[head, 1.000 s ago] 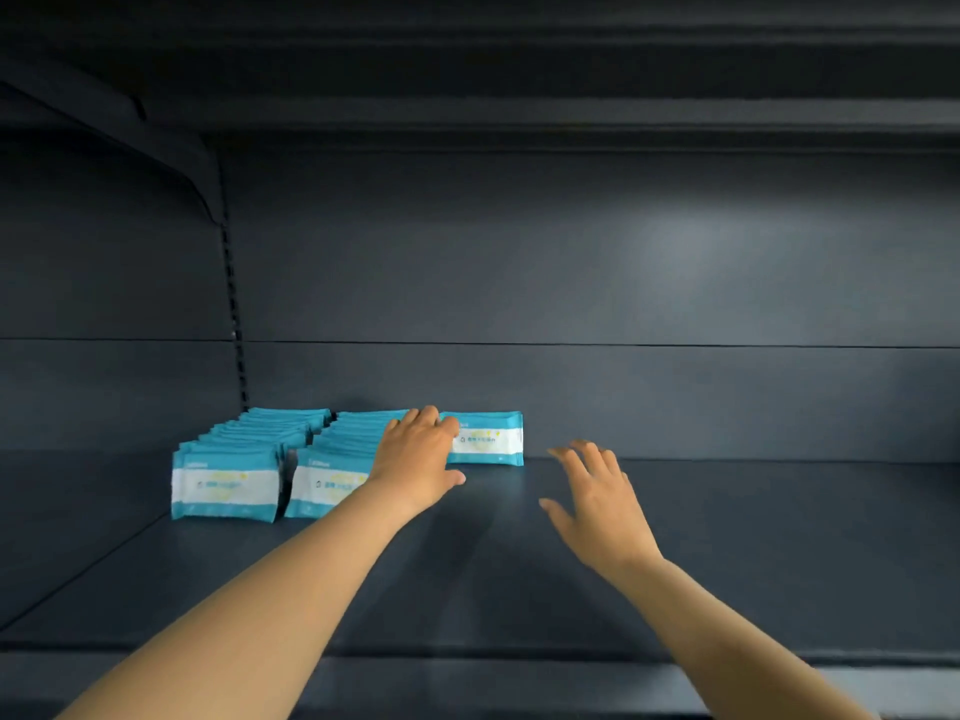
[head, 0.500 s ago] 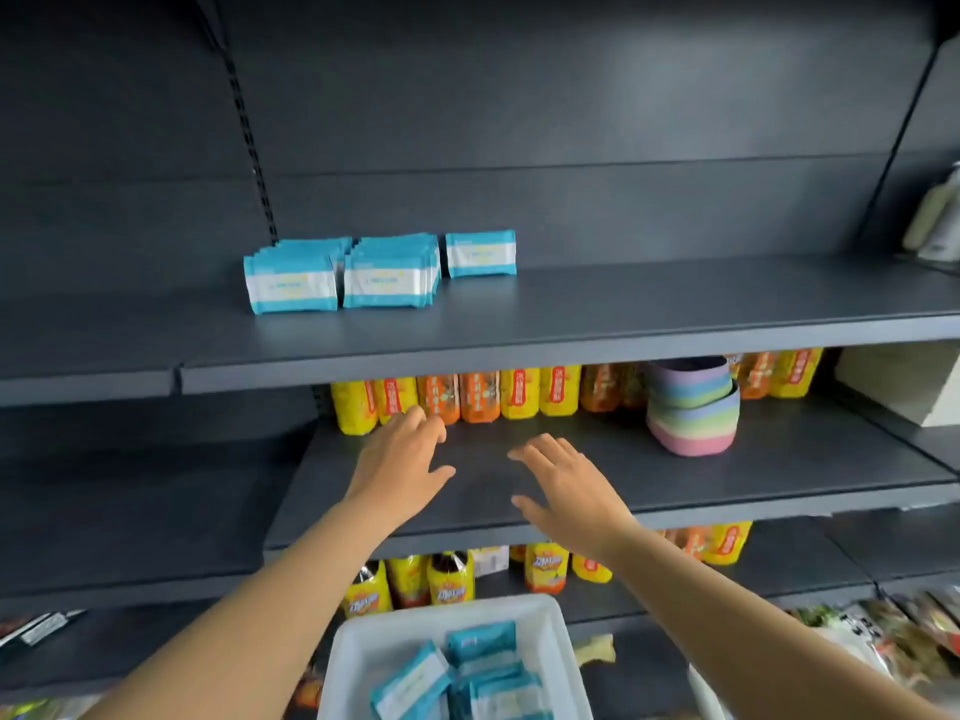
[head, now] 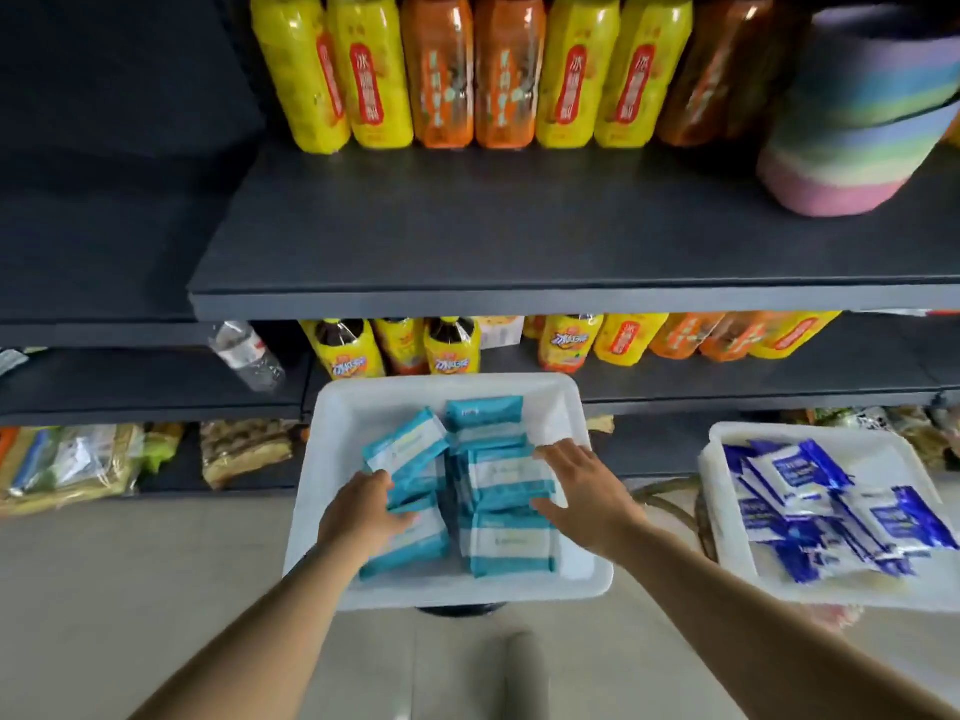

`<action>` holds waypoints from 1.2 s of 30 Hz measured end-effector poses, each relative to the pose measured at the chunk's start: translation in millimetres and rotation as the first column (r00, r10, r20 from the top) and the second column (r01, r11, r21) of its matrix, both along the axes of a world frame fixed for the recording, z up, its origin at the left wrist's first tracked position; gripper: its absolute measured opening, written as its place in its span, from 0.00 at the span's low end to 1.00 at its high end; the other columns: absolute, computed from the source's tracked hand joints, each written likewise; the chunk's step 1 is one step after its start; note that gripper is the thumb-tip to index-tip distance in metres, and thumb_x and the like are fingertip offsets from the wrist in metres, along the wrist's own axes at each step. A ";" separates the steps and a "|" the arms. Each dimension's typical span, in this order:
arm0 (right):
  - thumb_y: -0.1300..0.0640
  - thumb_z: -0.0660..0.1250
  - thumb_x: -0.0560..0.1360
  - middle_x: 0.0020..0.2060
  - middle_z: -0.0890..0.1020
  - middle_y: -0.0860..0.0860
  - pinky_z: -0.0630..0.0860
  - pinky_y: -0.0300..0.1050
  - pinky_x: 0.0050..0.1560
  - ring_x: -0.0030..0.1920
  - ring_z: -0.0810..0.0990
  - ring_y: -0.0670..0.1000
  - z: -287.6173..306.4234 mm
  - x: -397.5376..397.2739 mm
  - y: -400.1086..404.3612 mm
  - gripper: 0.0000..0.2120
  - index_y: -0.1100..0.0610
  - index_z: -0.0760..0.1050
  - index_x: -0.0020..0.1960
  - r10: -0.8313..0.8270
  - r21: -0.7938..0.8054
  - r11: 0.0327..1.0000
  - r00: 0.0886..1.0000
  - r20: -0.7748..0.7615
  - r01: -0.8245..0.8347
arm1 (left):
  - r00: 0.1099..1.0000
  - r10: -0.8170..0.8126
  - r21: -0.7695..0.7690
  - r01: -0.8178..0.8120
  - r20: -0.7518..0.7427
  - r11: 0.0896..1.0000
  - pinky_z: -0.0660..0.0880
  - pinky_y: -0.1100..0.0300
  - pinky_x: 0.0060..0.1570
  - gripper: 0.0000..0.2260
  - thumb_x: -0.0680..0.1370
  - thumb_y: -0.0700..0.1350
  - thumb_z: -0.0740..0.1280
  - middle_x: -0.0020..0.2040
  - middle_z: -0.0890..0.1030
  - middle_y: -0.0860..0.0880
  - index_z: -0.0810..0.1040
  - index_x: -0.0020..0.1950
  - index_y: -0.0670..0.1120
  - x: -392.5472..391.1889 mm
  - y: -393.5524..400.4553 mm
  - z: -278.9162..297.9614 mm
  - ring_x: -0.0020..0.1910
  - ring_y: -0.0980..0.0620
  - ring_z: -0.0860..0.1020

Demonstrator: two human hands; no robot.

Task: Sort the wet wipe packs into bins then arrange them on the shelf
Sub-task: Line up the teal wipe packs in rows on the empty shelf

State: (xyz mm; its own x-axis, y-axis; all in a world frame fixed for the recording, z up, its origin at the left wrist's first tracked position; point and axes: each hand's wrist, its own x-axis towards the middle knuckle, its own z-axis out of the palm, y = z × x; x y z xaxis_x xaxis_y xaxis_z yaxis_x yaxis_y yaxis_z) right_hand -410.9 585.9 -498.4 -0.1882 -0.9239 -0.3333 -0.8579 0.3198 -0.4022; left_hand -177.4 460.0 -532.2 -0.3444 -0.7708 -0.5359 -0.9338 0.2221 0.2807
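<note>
A white bin sits below me with several teal-and-white wet wipe packs lying loosely in it. My left hand reaches in from the left, its fingers and thumb touching the packs on that side. My right hand comes in from the right with fingers spread, resting against the right edge of a small stack of packs. Neither hand has lifted a pack. A second white bin at the right holds several dark-blue-and-white packs.
A dark shelf board juts out above the bins, carrying yellow and orange drink bottles and a rainbow-striped basket. Lower shelves hold more bottles and snack bags. Pale floor lies under the bins.
My view dropped from the upper shelf with the arranged teal packs down to the bins. Both hands came down from the shelf and now reach into the teal-pack bin.
</note>
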 end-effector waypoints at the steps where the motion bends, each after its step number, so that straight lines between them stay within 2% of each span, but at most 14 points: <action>1: 0.50 0.64 0.76 0.68 0.66 0.48 0.67 0.46 0.66 0.67 0.66 0.51 -17.4 0.1 0.9 0.27 0.52 0.61 0.72 -0.023 0.042 0.999 0.999 0.034 0.022 | 0.999 0.040 0.027 -0.040 0.006 0.999 0.73 0.58 0.50 0.24 0.71 0.58 0.71 0.60 0.73 0.48 0.72 0.61 0.47 2.7 1.1 -16.7 0.56 0.49 0.75; 5: 0.51 0.67 0.75 0.68 0.68 0.48 0.70 0.45 0.64 0.66 0.67 0.49 -83.8 -2.2 1.3 0.26 0.51 0.63 0.71 -0.068 0.194 0.980 0.989 0.130 0.042 | 0.992 0.114 0.032 -0.115 0.050 0.993 0.76 0.55 0.50 0.26 0.69 0.60 0.72 0.57 0.76 0.48 0.73 0.61 0.48 7.7 -5.1 -70.5 0.54 0.49 0.77; 10: 0.52 0.69 0.74 0.69 0.68 0.50 0.63 0.46 0.69 0.68 0.63 0.51 -142.2 0.7 -2.8 0.29 0.53 0.63 0.72 -0.134 0.367 0.929 0.961 0.241 0.037 | 0.984 0.126 0.039 -0.132 0.128 0.990 0.74 0.52 0.53 0.30 0.68 0.62 0.72 0.59 0.77 0.50 0.71 0.64 0.49 16.4 -16.5 -119.2 0.57 0.49 0.75; 13: 0.51 0.69 0.73 0.67 0.70 0.48 0.62 0.47 0.69 0.67 0.65 0.50 -161.6 2.1 -3.4 0.27 0.52 0.66 0.70 -0.174 0.366 0.927 0.960 0.220 0.084 | 0.982 0.141 0.034 -0.146 0.125 0.989 0.73 0.54 0.53 0.27 0.69 0.60 0.72 0.58 0.78 0.51 0.73 0.63 0.50 14.5 -19.5 -132.1 0.56 0.49 0.76; 15: 0.51 0.70 0.73 0.64 0.73 0.46 0.61 0.47 0.68 0.64 0.67 0.49 -168.7 1.2 -5.4 0.22 0.52 0.70 0.65 -0.242 0.345 0.925 0.947 0.211 0.159 | 0.983 0.151 0.031 -0.155 0.100 0.987 0.72 0.56 0.51 0.24 0.69 0.58 0.73 0.56 0.78 0.52 0.74 0.60 0.49 12.6 -20.7 -135.2 0.54 0.50 0.77; 17: 0.53 0.72 0.71 0.58 0.75 0.46 0.66 0.49 0.66 0.60 0.71 0.50 -174.2 0.0 -8.9 0.16 0.51 0.74 0.57 -0.340 0.343 0.906 0.908 0.245 0.247 | 0.986 0.140 0.010 -0.141 0.091 0.990 0.72 0.57 0.49 0.21 0.68 0.57 0.74 0.53 0.79 0.53 0.76 0.56 0.49 11.6 -23.3 -135.1 0.51 0.51 0.78; 20: 0.55 0.73 0.69 0.49 0.77 0.46 0.74 0.49 0.58 0.53 0.76 0.50 -182.4 -2.1 -13.0 0.10 0.50 0.75 0.48 -0.423 0.359 0.880 0.858 0.291 0.311 | 0.988 0.088 -0.017 -0.087 0.124 0.996 0.72 0.59 0.46 0.15 0.68 0.53 0.74 0.50 0.80 0.53 0.77 0.51 0.50 14.4 -29.4 -136.3 0.48 0.53 0.78; 23: 0.56 0.73 0.70 0.48 0.80 0.49 0.78 0.41 0.45 0.49 0.78 0.50 -185.0 -3.9 -13.1 0.10 0.55 0.78 0.51 -0.477 0.435 0.842 0.816 0.327 0.318 | 0.986 0.140 0.052 -0.145 0.092 0.988 0.73 0.58 0.49 0.12 0.69 0.50 0.74 0.49 0.79 0.54 0.76 0.49 0.50 18.2 -33.8 -139.0 0.48 0.53 0.78; 25: 0.57 0.73 0.71 0.48 0.80 0.51 0.78 0.39 0.41 0.48 0.78 0.51 -185.7 -5.6 -11.6 0.12 0.57 0.79 0.53 -0.507 0.455 0.826 0.793 0.338 0.334 | 0.981 0.194 0.147 -0.196 0.031 0.970 0.76 0.55 0.48 0.11 0.70 0.49 0.74 0.48 0.78 0.52 0.75 0.48 0.50 18.5 -35.7 -141.8 0.47 0.52 0.78; 28: 0.59 0.72 0.71 0.48 0.79 0.51 0.78 0.40 0.40 0.48 0.78 0.52 -183.9 -6.7 -11.4 0.13 0.57 0.78 0.55 -0.510 0.460 0.820 0.798 0.321 0.340 | 0.986 0.169 0.238 -0.160 -0.015 0.958 0.77 0.55 0.47 0.12 0.71 0.51 0.73 0.48 0.79 0.52 0.76 0.50 0.50 14.8 -37.5 -144.6 0.47 0.52 0.78; 32: 0.61 0.68 0.74 0.49 0.79 0.52 0.77 0.39 0.36 0.48 0.77 0.53 -179.1 -5.2 -10.8 0.11 0.57 0.77 0.56 -0.449 0.465 0.842 0.833 0.324 0.274 | 1.000 -0.001 0.224 -0.002 0.013 0.975 0.75 0.57 0.52 0.15 0.72 0.51 0.72 0.53 0.80 0.52 0.79 0.55 0.48 5.9 -36.2 -147.8 0.52 0.52 0.77; 36: 0.61 0.69 0.73 0.51 0.79 0.53 0.78 0.41 0.40 0.49 0.77 0.53 -172.6 -5.1 -5.4 0.07 0.55 0.77 0.51 -0.435 0.419 0.862 0.842 0.320 0.287 | 1.000 0.023 0.255 -0.018 -0.016 0.967 0.74 0.58 0.52 0.12 0.72 0.46 0.73 0.53 0.80 0.49 0.78 0.53 0.46 2.6 -33.1 -139.9 0.52 0.52 0.77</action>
